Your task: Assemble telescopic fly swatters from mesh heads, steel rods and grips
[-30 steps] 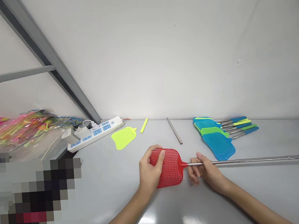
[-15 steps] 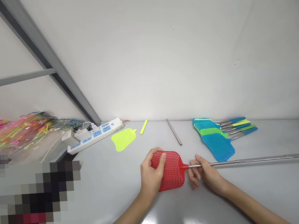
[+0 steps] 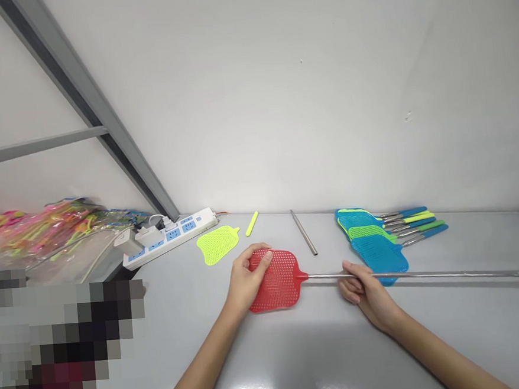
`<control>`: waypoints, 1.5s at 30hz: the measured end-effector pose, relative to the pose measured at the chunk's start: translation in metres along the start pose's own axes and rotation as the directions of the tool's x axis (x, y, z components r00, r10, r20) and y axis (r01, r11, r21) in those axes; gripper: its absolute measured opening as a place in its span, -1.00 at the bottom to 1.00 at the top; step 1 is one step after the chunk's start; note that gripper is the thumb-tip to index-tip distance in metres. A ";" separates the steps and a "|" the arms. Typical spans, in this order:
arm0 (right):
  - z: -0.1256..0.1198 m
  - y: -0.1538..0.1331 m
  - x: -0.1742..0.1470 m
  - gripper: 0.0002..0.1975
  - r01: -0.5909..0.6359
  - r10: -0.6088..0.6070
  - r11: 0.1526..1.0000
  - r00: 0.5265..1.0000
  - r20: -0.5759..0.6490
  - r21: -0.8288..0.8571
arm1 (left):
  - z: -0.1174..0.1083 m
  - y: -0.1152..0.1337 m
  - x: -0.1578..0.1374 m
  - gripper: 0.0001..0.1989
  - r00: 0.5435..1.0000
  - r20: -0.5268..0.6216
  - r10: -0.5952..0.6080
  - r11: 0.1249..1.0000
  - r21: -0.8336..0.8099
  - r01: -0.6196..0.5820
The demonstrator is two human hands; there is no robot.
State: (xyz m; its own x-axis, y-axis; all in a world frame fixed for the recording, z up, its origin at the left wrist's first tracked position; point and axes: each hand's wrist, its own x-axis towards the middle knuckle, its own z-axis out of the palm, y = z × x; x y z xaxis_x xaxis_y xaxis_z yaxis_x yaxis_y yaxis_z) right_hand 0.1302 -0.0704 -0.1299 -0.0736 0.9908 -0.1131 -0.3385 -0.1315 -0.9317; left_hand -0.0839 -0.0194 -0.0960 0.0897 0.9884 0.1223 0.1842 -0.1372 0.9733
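A red fly swatter [image 3: 280, 282] lies across the middle, its perforated head to the left and its long thin metal rod stretching past the right edge of the view. My left hand [image 3: 247, 278] grips the left side of the head, thumb on top and fingers underneath. Around the rod, my right hand [image 3: 364, 288] is closed, a short way right of the red neck. The rod's far end is out of view. Just behind my right hand lies a stack of blue, green and yellow fly swatters [image 3: 379, 254] with short rods and coloured grips.
Toward the wall lie a yellow swatter head [image 3: 219, 245], a yellow handle grip [image 3: 252, 223] and a loose metal tube [image 3: 304, 233]. A white power strip [image 3: 171, 239] with plugs sits at the left. Beyond it are bagged colourful items [image 3: 53, 232] and a grey metal frame [image 3: 103, 116].
My left hand has moved left and slightly away from me with the red head. My right hand has slid along the rod, farther from the neck, and its fingers have closed more.
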 end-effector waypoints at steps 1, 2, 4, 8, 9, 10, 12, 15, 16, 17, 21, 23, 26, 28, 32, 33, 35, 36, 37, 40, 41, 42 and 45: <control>-0.003 -0.002 0.002 -0.55 0.025 -0.023 0.998 0.999 -0.040 0.056 | -0.005 0.000 0.003 -0.73 1.000 -0.015 0.002 1.000 0.003 -0.002; -0.006 -0.004 0.004 -0.55 0.049 -0.040 0.993 0.996 -0.084 0.104 | -0.010 0.000 0.007 -0.72 1.000 -0.024 -0.002 1.000 0.013 0.002; -0.012 -0.008 0.008 -0.56 0.082 -0.054 0.982 0.985 -0.164 0.170 | -0.020 -0.001 0.013 -0.71 0.999 -0.050 0.007 0.999 0.038 -0.005; -0.016 -0.012 0.010 -0.55 0.112 -0.080 0.975 0.982 -0.168 0.190 | -0.029 -0.002 0.017 -0.71 0.999 -0.052 0.006 0.997 0.083 -0.002; -0.016 -0.012 0.009 -0.54 0.098 -0.074 0.979 0.988 -0.135 0.179 | -0.030 -0.003 0.017 -0.71 0.999 -0.047 0.010 0.996 0.092 -0.005; -0.016 -0.012 0.009 -0.52 0.074 -0.059 0.984 0.994 -0.095 0.163 | -0.030 -0.003 0.017 -0.72 0.999 -0.041 0.013 0.995 0.101 -0.009; -0.016 -0.012 0.007 -0.49 0.015 -0.014 0.992 1.000 -0.010 0.126 | -0.031 -0.003 0.017 -0.73 0.999 -0.035 0.014 0.992 0.123 -0.010; -0.017 -0.014 0.005 -0.49 -0.055 0.048 0.996 0.994 0.095 0.068 | -0.031 -0.005 0.017 -0.74 0.999 -0.038 0.022 0.987 0.162 -0.016; -0.018 -0.014 0.005 -0.49 -0.078 0.071 0.996 0.990 0.125 0.052 | -0.030 -0.005 0.016 -0.75 0.999 -0.040 0.031 0.985 0.174 -0.024; -0.019 -0.015 0.005 -0.49 -0.098 0.091 0.994 0.984 0.150 0.039 | -0.030 -0.006 0.016 -0.76 0.998 -0.041 0.042 0.982 0.184 -0.033; -0.022 -0.017 0.006 -0.49 -0.105 0.097 0.994 0.974 0.204 0.026 | -0.024 -0.009 0.013 -0.77 0.996 -0.056 0.063 0.978 0.202 -0.051; -0.023 -0.016 0.007 -0.48 -0.093 0.084 0.995 0.973 0.213 0.032 | -0.021 -0.009 0.012 -0.78 0.996 -0.060 0.062 0.980 0.195 -0.049; -0.025 -0.015 0.009 -0.46 -0.094 0.085 0.995 0.970 0.228 0.031 | -0.018 -0.009 0.010 -0.78 0.996 -0.064 0.061 0.983 0.180 -0.048; -0.026 -0.015 0.009 -0.44 -0.101 0.093 0.995 0.966 0.240 0.020 | -0.017 -0.008 0.008 -0.78 0.997 -0.062 0.056 0.983 0.179 -0.044; -0.024 -0.014 0.009 -0.42 -0.104 0.108 0.994 0.962 0.249 -0.031 | -0.010 -0.005 0.003 -0.79 0.998 -0.037 0.049 0.985 0.167 -0.042; -0.023 -0.014 0.009 -0.42 -0.098 0.106 0.994 0.963 0.248 -0.043 | -0.008 -0.004 0.002 -0.80 0.998 -0.033 0.047 0.986 0.164 -0.041; -0.022 -0.013 0.009 -0.42 -0.084 0.096 0.995 0.964 0.247 -0.059 | -0.005 -0.003 -0.001 -0.80 0.998 -0.036 0.042 0.986 0.163 -0.036; -0.021 -0.013 0.009 -0.42 -0.080 0.094 0.995 0.964 0.248 -0.064 | -0.003 -0.003 -0.002 -0.80 0.998 -0.043 0.040 0.986 0.163 -0.033; -0.022 -0.012 0.008 -0.42 -0.078 0.092 0.995 0.964 0.249 -0.067 | -0.002 -0.002 -0.003 -0.80 0.998 -0.052 0.039 0.987 0.160 -0.030; -0.023 -0.011 0.009 -0.43 -0.077 0.090 0.995 0.963 0.253 -0.061 | 0.001 0.000 -0.006 -0.80 0.996 -0.077 0.040 0.988 0.150 -0.028; -0.023 -0.010 0.009 -0.43 -0.078 0.090 0.995 0.963 0.256 -0.057 | 0.002 0.001 -0.008 -0.80 0.996 -0.084 0.040 0.989 0.146 -0.027; -0.023 -0.010 0.009 -0.42 -0.077 0.088 0.996 0.962 0.258 -0.054 | 0.003 0.002 -0.009 -0.80 0.995 -0.089 0.039 0.990 0.142 -0.026; -0.020 -0.011 0.008 -0.42 -0.065 0.079 0.996 0.962 0.262 -0.060 | 0.008 0.004 -0.015 -0.81 0.994 -0.105 0.038 0.992 0.120 -0.025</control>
State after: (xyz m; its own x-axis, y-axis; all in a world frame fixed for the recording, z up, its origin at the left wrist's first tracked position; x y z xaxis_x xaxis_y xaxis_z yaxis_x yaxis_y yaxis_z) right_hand 0.1523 -0.0599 -0.1273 -0.3434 0.9347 -0.0917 -0.2765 -0.1939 -0.9413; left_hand -0.0763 -0.0349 -0.0955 -0.0067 0.9838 0.1790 0.2978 -0.1689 0.9396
